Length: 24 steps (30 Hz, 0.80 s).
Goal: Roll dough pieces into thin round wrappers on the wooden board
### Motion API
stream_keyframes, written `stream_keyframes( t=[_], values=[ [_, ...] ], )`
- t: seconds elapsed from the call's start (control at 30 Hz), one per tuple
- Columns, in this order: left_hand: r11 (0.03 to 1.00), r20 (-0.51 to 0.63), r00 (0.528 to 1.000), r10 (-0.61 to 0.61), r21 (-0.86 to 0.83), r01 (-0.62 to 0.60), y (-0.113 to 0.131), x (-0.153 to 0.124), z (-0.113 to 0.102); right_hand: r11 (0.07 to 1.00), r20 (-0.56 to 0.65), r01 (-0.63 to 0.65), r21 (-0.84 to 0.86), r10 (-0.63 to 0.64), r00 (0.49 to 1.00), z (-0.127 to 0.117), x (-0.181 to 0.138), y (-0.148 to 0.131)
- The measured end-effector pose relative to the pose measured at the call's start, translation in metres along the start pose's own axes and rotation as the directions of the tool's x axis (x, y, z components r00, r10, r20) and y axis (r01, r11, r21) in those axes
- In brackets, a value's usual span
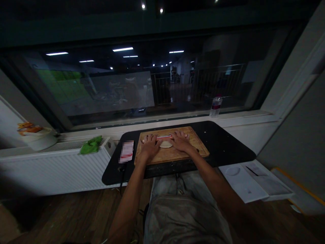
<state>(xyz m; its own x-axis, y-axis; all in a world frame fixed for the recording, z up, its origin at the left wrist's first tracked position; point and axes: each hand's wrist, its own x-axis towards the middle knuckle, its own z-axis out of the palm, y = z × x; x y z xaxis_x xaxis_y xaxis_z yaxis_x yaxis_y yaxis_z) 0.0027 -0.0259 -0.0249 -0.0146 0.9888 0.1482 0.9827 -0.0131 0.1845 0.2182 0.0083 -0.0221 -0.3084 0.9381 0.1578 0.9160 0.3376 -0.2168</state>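
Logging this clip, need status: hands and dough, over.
Left hand and right hand open, flat on rolling pin. Dough between them on wooden board, pin's near side. Blurred packet left of board, apart.

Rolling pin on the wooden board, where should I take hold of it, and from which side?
Its two ends, from above on the near side: the rolling pin lies crosswise, dough at its middle; left hand and right hand lie flat on the ends.

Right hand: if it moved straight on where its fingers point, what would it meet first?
Ahead of the right hand, wooden board and black table look free; the white window sill probably comes first, depth unclear.
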Motion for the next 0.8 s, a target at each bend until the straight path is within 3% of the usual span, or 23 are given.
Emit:
stream_keyframes(
  t=[0.47,0.8],
  values=[
    [0.999,0.024,0.999,-0.033,-0.036,0.034,-0.006,0.038,0.001,0.998,0.046,-0.056,0.017,0.055,0.997,0.003,0.044,0.002],
    [0.999,-0.015,0.999,-0.032,-0.014,0.032,-0.006,0.037,0.005,0.998,0.005,-0.061,0.011,0.061,0.998,0.010,0.037,0.001]
  ],
)
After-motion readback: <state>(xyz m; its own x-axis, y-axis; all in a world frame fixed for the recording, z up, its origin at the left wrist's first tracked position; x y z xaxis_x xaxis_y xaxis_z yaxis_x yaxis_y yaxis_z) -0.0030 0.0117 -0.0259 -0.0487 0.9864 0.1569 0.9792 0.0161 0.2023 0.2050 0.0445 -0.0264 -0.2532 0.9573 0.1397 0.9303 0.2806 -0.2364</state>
